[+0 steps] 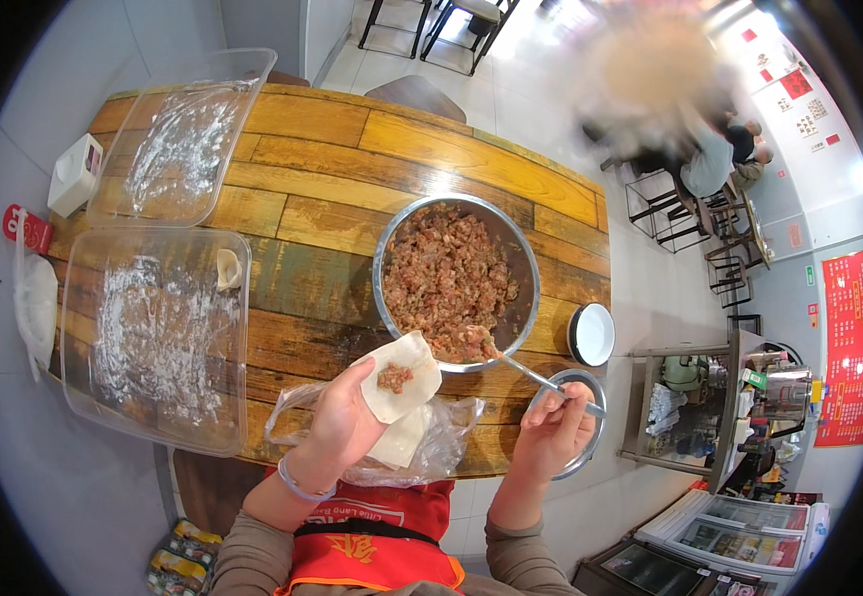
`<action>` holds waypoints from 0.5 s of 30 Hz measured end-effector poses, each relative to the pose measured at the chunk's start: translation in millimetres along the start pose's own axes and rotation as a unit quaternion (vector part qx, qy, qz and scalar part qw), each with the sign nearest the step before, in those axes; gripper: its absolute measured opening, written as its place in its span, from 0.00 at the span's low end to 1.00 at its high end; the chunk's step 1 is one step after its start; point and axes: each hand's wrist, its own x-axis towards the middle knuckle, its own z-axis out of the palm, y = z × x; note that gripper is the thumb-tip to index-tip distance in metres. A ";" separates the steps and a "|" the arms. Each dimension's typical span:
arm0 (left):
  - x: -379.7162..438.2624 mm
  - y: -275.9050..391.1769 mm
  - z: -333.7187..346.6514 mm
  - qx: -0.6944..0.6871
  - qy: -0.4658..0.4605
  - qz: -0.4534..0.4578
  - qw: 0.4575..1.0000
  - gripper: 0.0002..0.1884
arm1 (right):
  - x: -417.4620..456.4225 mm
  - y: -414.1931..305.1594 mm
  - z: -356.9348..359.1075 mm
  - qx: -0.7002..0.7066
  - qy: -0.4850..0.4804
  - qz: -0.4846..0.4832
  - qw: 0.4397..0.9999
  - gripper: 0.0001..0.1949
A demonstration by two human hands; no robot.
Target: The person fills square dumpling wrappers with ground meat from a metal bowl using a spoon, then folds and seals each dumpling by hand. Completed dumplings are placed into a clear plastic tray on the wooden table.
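On my left hand [343,415] lies a square dough wrapper [410,359], with a small lump of meat filling [395,378] near its middle. My right hand [560,426] grips the handle of a metal spoon [543,381], whose bowl carries filling at the near rim of the bowl. A large steel bowl [532,279] holds a heap of minced meat filling [446,272]. More wrappers [400,439] sit in a clear plastic bag [446,454] by the table's near edge. One folded dumpling [228,269] rests in the nearer flour-dusted plastic tray [155,350].
Another floured plastic tray [178,149] and a white box [75,173] stand at the far left. A white-lined bowl [593,334] and a metal bowl [579,462] are at the wooden table's right edge. People sit in the background at the upper right.
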 end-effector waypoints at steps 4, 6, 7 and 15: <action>2.4 0.1 1.1 0.000 0.015 -0.018 1.000 0.26 | -5.3 -4.6 0.3 -0.007 -0.025 -0.001 1.000 0.12; 3.8 0.0 3.7 -0.002 -0.001 -0.021 1.000 0.26 | -10.6 -3.9 -0.2 -0.020 -0.042 -0.007 0.999 0.11; 4.0 0.3 5.5 -0.003 0.015 -0.031 0.999 0.26 | -14.2 -2.0 0.1 -0.027 -0.047 -0.011 0.998 0.10; -5.6 8.3 15.3 -0.012 -0.053 -0.009 0.998 0.26 | -14.6 1.5 -5.4 -0.287 -0.321 -0.288 0.855 0.10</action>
